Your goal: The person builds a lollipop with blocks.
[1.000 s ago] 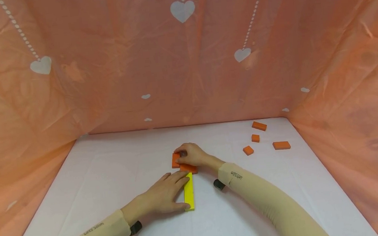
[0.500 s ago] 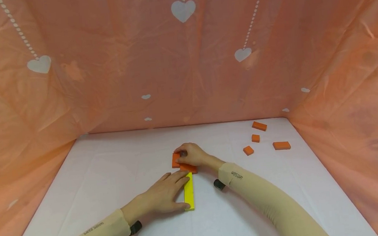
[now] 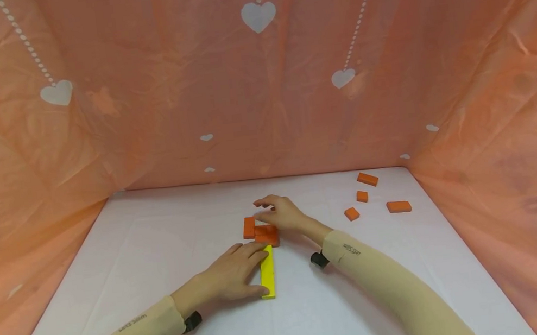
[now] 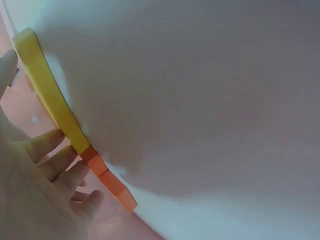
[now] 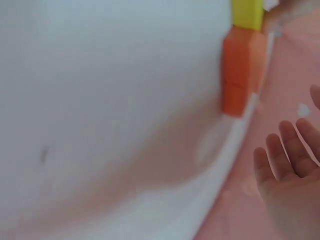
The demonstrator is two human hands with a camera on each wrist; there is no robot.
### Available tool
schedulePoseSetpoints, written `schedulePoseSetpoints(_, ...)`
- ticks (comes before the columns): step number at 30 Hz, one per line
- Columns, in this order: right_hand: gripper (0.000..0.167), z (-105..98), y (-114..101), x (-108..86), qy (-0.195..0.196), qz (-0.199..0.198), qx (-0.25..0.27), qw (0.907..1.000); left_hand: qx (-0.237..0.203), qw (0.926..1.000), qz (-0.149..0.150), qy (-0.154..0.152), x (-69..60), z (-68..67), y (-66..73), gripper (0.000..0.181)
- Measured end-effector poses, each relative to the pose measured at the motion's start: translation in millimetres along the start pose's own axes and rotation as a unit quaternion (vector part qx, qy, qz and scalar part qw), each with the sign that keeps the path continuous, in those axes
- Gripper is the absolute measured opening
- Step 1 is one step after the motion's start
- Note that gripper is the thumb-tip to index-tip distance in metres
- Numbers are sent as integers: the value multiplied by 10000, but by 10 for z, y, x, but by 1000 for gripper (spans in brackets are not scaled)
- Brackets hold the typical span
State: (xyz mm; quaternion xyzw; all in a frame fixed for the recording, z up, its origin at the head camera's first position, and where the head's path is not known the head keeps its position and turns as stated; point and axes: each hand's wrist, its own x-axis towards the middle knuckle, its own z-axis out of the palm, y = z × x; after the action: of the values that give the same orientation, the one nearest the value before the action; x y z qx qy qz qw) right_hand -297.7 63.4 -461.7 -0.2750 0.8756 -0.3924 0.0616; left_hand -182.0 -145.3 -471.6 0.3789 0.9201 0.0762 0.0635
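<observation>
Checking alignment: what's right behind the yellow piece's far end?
Orange pieces lie right behind the yellow piece. In the head view, the left hand covers the join's left part.

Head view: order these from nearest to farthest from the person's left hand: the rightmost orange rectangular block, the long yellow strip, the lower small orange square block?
1. Long yellow strip: touching the left hand.
2. Lower small orange square block: off to the right.
3. Rightmost orange rectangular block: farther right.

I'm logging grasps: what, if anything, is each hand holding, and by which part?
Nothing, it seems: the left hand only touches the yellow bar near both ends; the right hand holds nothing.
</observation>
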Motion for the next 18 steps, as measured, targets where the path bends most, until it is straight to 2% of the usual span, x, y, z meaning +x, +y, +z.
schedulePoseSetpoints(4, 43, -205, 23, -127, 398, -179, -132, 9990, 27, 9999, -4, 131, 49, -1, -10, 79)
schedulePoseSetpoints(9, 43, -492, 101, -332, 858, -143, -158, 9961, -58, 9993, -101, 345, 79, -12, -11, 74)
schedulePoseSetpoints(14, 44, -808, 286, -621, 1385, 77, -68, 9903, -192, 9987, -154, 451, 103, -25, -10, 76)
schedulePoseSetpoints(18, 46, -1092, 510, -939, 1870, 490, -1, 9811, -234, 9984, -199, 485, 136, -37, -18, 78)
